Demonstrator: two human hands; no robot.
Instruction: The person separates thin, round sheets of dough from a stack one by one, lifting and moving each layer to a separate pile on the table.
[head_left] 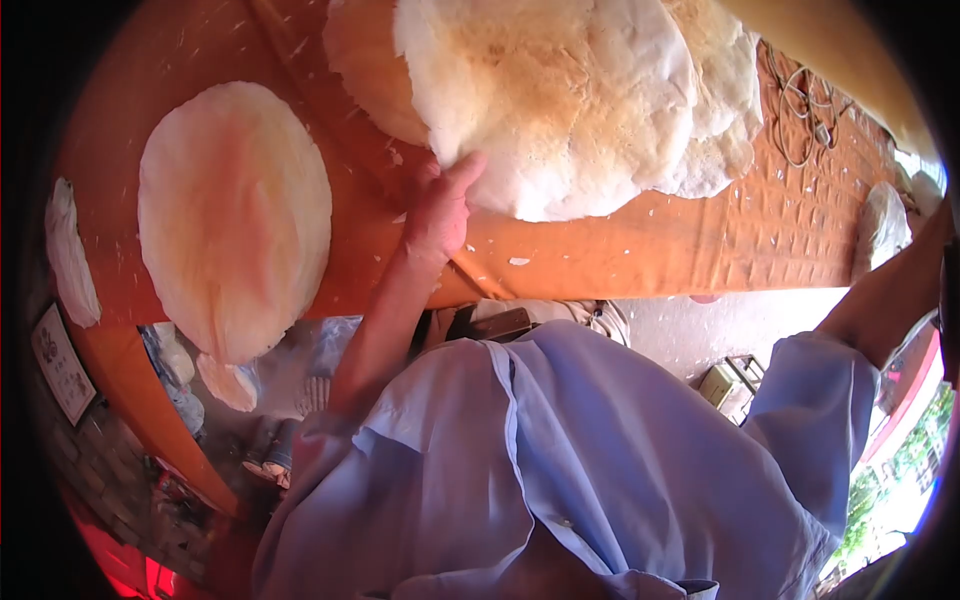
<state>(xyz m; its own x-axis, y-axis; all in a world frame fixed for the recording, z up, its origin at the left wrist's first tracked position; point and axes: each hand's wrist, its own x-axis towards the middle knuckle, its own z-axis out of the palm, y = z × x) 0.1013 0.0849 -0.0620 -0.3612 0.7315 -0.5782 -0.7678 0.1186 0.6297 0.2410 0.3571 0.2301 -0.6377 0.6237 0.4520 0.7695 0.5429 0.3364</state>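
My left hand (440, 208) is closed on the near left edge of a large, thin, pale flatbread (560, 100), with the thumb on its upper face and the fingers mostly hidden. More sheets of the same kind show behind it, one browner piece (370, 75) at the left and another (725, 110) at the right. Apart from these, an oval flatbread (235, 215) lies to the left on the orange cloth. Of my right arm only the forearm (890, 285) shows at the right edge; the hand is out of view.
An orange cloth (660, 250) dotted with white flakes covers the table. A coiled cable (800, 115) and a clear plastic bag (882, 232) are at the right. A white folded piece (72, 255) lies at the far left. Below stand a small metal-framed object (728, 385) and a framed certificate (62, 362).
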